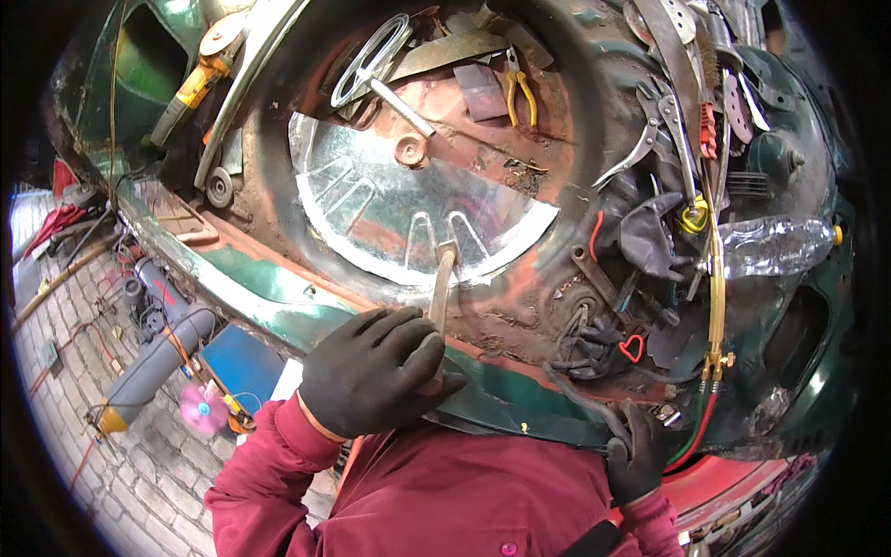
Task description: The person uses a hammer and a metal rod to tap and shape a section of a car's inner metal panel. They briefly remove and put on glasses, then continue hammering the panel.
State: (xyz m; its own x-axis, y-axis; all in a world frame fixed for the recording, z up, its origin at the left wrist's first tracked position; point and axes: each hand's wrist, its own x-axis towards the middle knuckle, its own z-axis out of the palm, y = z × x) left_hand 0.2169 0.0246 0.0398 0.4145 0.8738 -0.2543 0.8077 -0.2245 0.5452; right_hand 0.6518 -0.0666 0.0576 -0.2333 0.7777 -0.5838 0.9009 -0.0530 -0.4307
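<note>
My left hand (376,371), in a black glove, is closed around the wooden handle of a hammer (443,292). The hammer's small head rests on a shiny sheet-metal piece (357,218), roughly a half disc with raised U-shaped ribs. That piece lies in the round, rusty well (548,186) of a green car body. My right hand (636,450), also gloved, lies at the panel's near edge with fingers stretched and thumb apart. Beside its fingertips runs a dark grey strip (580,395); whether they touch is unclear.
Yellow-handled pliers (520,93) lie in the well. At right are locking pliers (640,139), a brass torch (716,306) with hoses, and a plastic bottle (775,246). An angle grinder (200,84) sits far left. A grey cylinder (158,367) lies on the paving.
</note>
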